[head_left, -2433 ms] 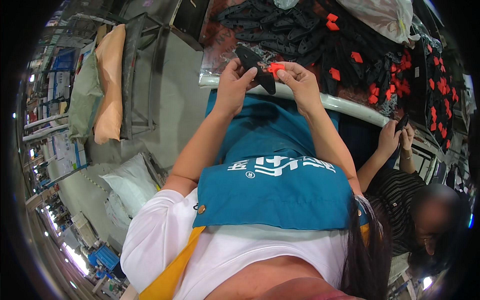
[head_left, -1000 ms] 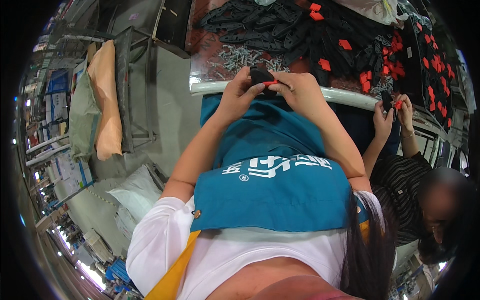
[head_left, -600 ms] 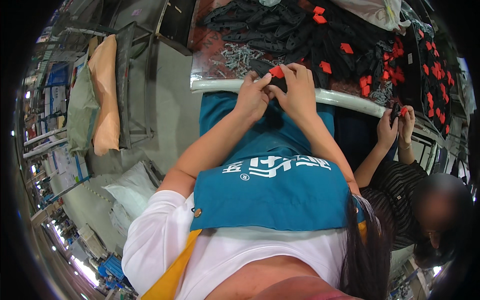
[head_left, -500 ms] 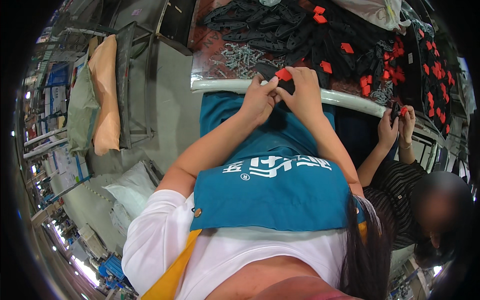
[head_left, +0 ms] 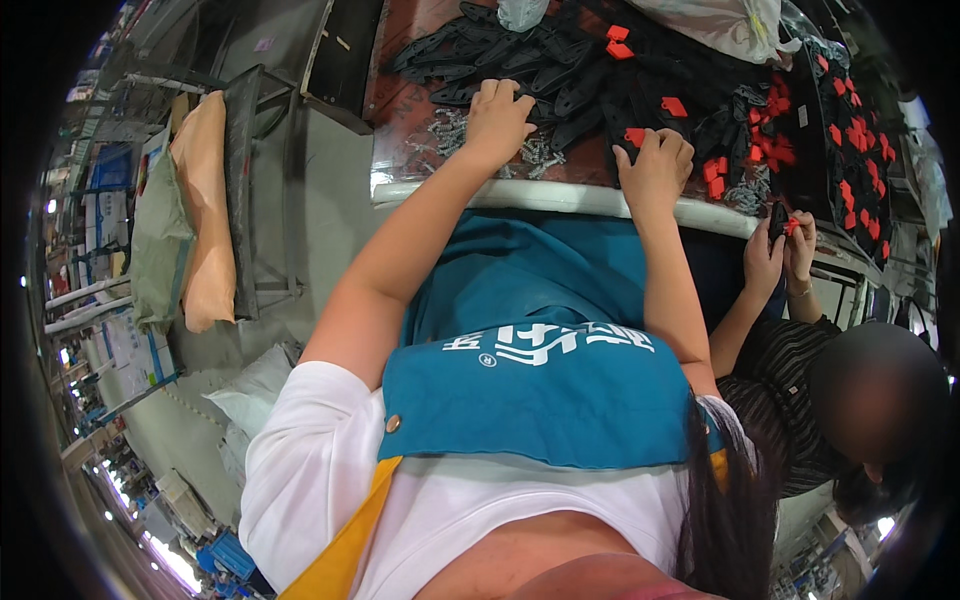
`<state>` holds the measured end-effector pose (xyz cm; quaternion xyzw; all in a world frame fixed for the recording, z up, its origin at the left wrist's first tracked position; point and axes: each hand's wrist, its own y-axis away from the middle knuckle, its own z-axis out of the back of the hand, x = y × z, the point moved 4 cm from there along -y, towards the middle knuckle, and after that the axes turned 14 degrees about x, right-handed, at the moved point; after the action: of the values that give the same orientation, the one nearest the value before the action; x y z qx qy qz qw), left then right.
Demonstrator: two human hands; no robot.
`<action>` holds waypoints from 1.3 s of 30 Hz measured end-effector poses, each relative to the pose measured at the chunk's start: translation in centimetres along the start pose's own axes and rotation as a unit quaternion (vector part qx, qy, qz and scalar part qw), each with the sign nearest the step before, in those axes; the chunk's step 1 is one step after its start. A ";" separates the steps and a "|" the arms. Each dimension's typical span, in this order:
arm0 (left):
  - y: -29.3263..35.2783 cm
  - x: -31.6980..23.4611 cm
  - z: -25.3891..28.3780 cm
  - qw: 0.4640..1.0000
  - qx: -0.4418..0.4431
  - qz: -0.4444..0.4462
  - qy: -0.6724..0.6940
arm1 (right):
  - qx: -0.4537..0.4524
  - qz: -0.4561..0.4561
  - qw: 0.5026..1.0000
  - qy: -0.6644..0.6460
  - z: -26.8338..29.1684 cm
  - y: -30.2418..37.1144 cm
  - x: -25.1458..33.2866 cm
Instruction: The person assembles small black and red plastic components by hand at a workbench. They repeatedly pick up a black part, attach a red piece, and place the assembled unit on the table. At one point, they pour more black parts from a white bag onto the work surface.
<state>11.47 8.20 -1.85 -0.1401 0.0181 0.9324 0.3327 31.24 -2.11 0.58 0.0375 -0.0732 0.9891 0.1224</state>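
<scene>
My left hand [head_left: 497, 124] reaches over the near-left edge of a pile of long black plastic parts [head_left: 573, 92], beside loose metal springs [head_left: 540, 157]. Its fingers are bent and apart, and no held part shows. My right hand [head_left: 657, 172] hovers at the near side of the same pile, thumb spread away from the curled fingers. Just beyond its thumb and forefinger sits a red plastic piece [head_left: 635, 136] among black parts. What lies beneath the right palm is hidden.
A padded white edge [head_left: 560, 198] borders the reddish table. More red pieces [head_left: 714, 176] and springs lie to the right. A co-worker's hands [head_left: 780, 250] hold a black and red part there. A black bin [head_left: 845, 140] of assembled parts stands beyond; a plastic bag [head_left: 720, 28] lies behind.
My hands were together on a black part with a red piece; now they are apart. The left has moved forward over the springs, the right rightward to the pile. The view has shifted slightly.
</scene>
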 end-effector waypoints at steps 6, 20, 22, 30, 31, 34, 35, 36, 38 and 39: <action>1.4 2.6 2.2 0.994 -0.099 -0.001 -0.037 | -0.095 0.089 0.989 -0.067 1.0 0.3 1.8; 13.9 7.5 0.8 0.611 -0.062 0.284 0.736 | 0.069 0.284 0.951 -0.102 -5.9 -2.0 13.6; 14.1 6.8 0.8 0.607 -0.056 0.272 0.745 | 0.088 0.292 0.951 -0.050 -6.2 -2.3 14.1; 12.2 4.7 0.0 0.678 -0.066 0.226 0.696 | 0.181 0.279 0.916 -0.225 -3.4 -2.1 13.0; 11.9 4.0 0.0 0.712 -0.085 0.217 0.662 | 0.269 0.219 0.856 -0.384 -3.3 -1.9 12.7; 10.8 1.8 2.1 0.825 -0.116 0.069 0.549 | 0.425 0.064 0.610 -0.666 -3.4 -0.8 11.7; 10.5 1.1 2.9 0.856 -0.109 0.014 0.505 | 0.433 0.062 0.582 -0.686 -3.4 -0.6 11.4; 10.2 1.2 2.1 0.849 -0.044 0.019 0.527 | 0.441 0.060 0.553 -0.704 -3.3 -0.4 11.1; 10.0 0.9 2.7 0.861 -0.021 0.062 0.504 | 0.451 0.051 0.504 -0.734 -3.0 -0.2 10.7; 9.9 0.8 2.9 0.867 -0.010 0.084 0.492 | 0.447 0.036 0.508 -0.735 -2.9 -0.1 10.5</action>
<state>3.97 1.33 0.14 -0.5816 0.1821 0.7672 0.1999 20.93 0.92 -1.26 0.7984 0.3137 0.5121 -0.0440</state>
